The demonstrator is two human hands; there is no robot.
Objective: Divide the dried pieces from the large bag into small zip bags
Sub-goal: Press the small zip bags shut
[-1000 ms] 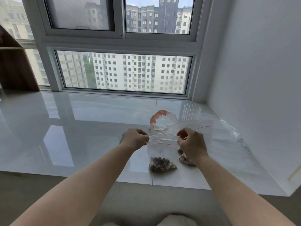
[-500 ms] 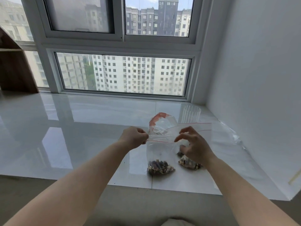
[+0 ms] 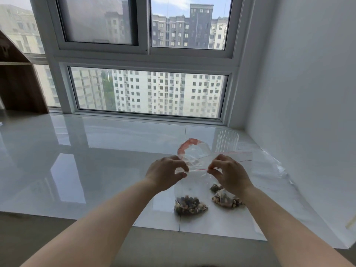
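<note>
At the centre of the frame, the left hand [image 3: 166,175] and the right hand [image 3: 230,175] each pinch one end of the red-striped zip edge of a small zip bag [image 3: 189,191], thumb against curled fingers. The thin, clear film hangs upright, with brown and grey dried pieces [image 3: 190,206] heaped in its bottom on the glossy white sill [image 3: 96,160]. A second filled bag [image 3: 226,200] lies just right of it. Behind the hands are a crumpled clear bag with an orange rim [image 3: 192,149] and a ribbed clear cup [image 3: 227,140]. No writing is legible.
</note>
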